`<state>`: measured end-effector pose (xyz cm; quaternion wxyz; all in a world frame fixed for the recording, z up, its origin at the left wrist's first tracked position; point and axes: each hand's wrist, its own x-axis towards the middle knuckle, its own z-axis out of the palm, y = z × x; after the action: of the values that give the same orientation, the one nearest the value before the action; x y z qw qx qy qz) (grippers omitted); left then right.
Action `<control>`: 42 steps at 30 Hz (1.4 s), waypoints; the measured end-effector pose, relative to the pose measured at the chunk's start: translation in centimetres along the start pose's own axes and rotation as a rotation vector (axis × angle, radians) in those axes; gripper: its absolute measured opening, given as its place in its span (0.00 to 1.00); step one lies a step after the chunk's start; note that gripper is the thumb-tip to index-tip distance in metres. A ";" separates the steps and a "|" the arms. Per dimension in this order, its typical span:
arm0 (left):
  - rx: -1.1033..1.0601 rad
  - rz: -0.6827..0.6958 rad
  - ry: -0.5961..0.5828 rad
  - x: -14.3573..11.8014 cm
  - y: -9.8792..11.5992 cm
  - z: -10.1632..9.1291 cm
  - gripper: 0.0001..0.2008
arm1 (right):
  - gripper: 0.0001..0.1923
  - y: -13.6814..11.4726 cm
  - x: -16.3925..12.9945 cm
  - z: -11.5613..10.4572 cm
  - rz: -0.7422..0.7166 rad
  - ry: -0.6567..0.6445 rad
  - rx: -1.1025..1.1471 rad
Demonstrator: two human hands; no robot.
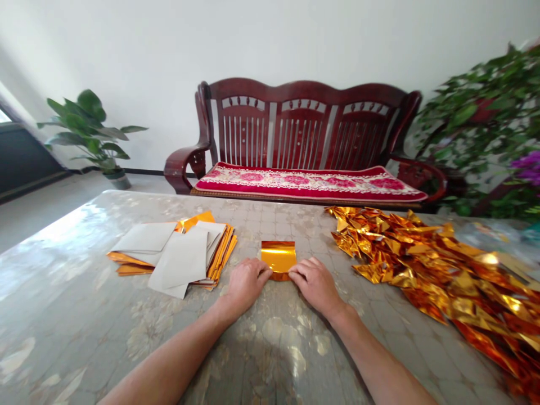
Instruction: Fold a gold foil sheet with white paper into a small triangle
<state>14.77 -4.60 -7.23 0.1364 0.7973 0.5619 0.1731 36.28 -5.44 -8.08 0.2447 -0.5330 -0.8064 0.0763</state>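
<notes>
A gold foil sheet (pixel 278 256) is pinched at its near edge by both hands, at the middle of the table (pixel 63 315). The left hand (pixel 246 283) is curled, its fingertips pressed on the sheet's lower left corner; the right hand (pixel 314 283) is curled likewise on the lower right corner. The sheet is seen lying flat, its near edge turned up slightly between the fingers.

No brand, label or legible writing is seen on any item.

A stack of flat sheets (pixel 177 253), grey side up with gold edges showing, is found just left of the left hand. A heap of folded gold pieces (pixel 430 264) is spread along the right side, well apart from the sheet.

The table is covered by a glossy, pale patterned surface with glare. Behind it, a dark red wooden bench (pixel 304 124) with a red floral cushion (pixel 307 183) is set against a white wall. Potted plants (pixel 90 129) are noted at both sides.
</notes>
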 end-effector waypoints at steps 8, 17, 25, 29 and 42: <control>0.081 -0.072 -0.043 0.5 0.3 -0.6 0.15 | 0.12 -0.6 0.6 -0.4 0.018 -0.069 -0.150; 0.151 -0.109 -0.064 1.0 0.5 -1.2 0.16 | 0.12 -0.8 1.2 -0.6 0.066 -0.106 -0.172; 0.164 -0.120 -0.038 1.0 0.4 -1.2 0.18 | 0.10 -0.6 1.2 -0.5 0.056 -0.100 -0.150; 0.174 -0.107 -0.057 0.9 0.4 -1.3 0.17 | 0.09 -0.4 1.2 -0.6 0.077 -0.096 -0.117; 0.279 -0.054 -0.016 1.0 0.2 -0.8 0.19 | 0.10 -0.7 1.4 -0.7 0.104 -0.086 -0.132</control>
<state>14.95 -3.71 -6.28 0.0332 0.7945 0.6006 0.0831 35.58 -4.53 -6.79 0.1699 -0.5854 -0.7906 0.0586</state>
